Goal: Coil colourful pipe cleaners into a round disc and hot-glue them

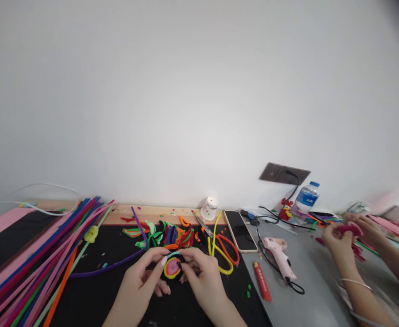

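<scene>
A round coil of pipe cleaner [172,269], pink in the middle with orange, yellow and black rings, is held between both hands above the black mat. My left hand [141,278] pinches its left rim between thumb and fingers. On the opposite rim, my right hand [202,279] is closed with thumb and forefinger. A light blue strand [172,254] shows along the coil's top edge. Just beyond lie shaped pipe cleaner pieces [181,236] in green, orange, purple and red. A long purple pipe cleaner [112,265] bends across the mat to the left.
A bundle of pipe cleaners [46,268] fills the left side. Scissors [204,225], a yellow pipe cleaner [214,240], a paper cup [209,208] and a phone [240,231] stand behind. Rightward are a lighter [262,282], glue gun [279,259], bottle [307,198] and another person's hands [342,240].
</scene>
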The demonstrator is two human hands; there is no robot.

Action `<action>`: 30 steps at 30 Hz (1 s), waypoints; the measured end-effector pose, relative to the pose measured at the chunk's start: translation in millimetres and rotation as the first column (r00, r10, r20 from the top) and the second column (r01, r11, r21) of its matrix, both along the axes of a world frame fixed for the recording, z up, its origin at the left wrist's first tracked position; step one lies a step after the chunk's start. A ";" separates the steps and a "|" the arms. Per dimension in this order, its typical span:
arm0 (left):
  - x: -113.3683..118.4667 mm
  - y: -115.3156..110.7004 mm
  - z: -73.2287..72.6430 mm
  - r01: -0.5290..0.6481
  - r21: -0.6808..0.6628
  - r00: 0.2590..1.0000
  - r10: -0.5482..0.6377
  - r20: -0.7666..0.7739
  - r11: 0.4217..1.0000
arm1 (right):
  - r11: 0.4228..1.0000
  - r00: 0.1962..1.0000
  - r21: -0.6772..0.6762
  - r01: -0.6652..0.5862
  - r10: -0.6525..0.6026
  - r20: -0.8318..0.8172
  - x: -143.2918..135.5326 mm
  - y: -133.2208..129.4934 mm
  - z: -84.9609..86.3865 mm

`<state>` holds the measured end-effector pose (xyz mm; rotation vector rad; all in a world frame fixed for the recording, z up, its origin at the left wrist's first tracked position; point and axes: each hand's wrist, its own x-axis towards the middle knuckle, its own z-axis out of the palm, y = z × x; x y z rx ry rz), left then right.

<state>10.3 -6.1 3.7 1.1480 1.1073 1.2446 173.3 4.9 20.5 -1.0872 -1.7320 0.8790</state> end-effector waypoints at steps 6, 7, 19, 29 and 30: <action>-0.1 1.2 -0.6 0.022 -0.016 1.000 -0.022 0.003 1.000 | 1.000 1.000 -0.016 -0.002 0.002 0.028 1.3 0.6 -3.3; 0.2 1.3 -0.6 0.023 -0.018 1.000 -0.023 0.004 1.000 | 1.000 0.999 -0.021 -0.002 0.002 0.032 1.5 0.7 -3.4; -2.0 4.2 -8.4 0.074 -0.041 0.997 -0.073 0.026 0.996 | 0.999 0.999 -0.024 0.029 -0.028 0.038 1.8 2.2 -9.5; -1.7 7.4 -14.1 0.067 -0.067 0.997 -0.064 0.049 0.995 | 0.995 0.999 -0.091 0.041 -0.044 -0.028 -1.0 6.9 -14.5; -1.5 7.4 -14.2 0.063 -0.065 0.997 -0.059 0.056 0.996 | 0.994 0.998 -0.103 0.040 -0.044 -0.039 -1.4 6.8 -13.8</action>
